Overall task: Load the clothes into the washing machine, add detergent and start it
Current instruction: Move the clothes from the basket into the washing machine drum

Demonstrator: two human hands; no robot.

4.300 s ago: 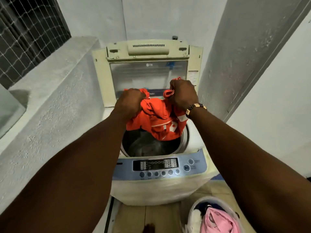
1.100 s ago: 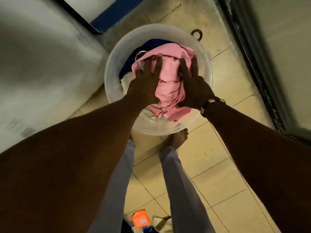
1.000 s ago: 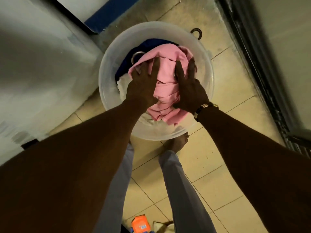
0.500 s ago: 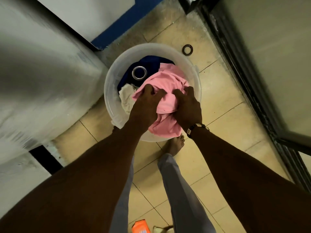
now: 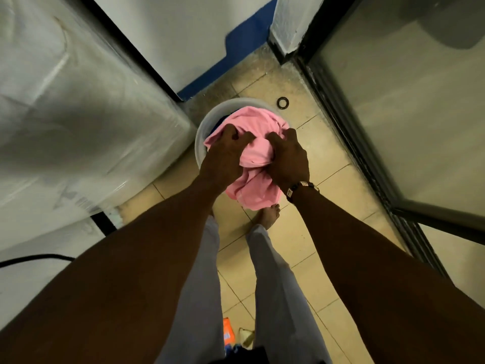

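A pink garment [image 5: 258, 153] hangs bunched above the translucent laundry basket [image 5: 203, 132] on the tiled floor. My left hand [image 5: 223, 158] grips its left side and my right hand [image 5: 287, 158] grips its right side, both fists closed in the cloth. A dark blue cloth shows just under the pink one at the basket's far rim. The white, plastic-wrapped side of the washing machine [image 5: 65, 127] fills the left of the view; its drum and panel are out of sight. An orange detergent pack [image 5: 227, 333] lies on the floor behind my legs.
A dark-framed glass door [image 5: 393, 114] runs along the right. A black rubber ring [image 5: 283, 102] lies on the tiles beyond the basket. A black cable [image 5: 34, 257] crosses the lower left. My bare foot [image 5: 270, 216] stands just in front of the basket.
Both hands closed on the pink garment in the basket and lifted it up. The view has pulled back from the basket. Earlier the hands held an orange garment over the drum.
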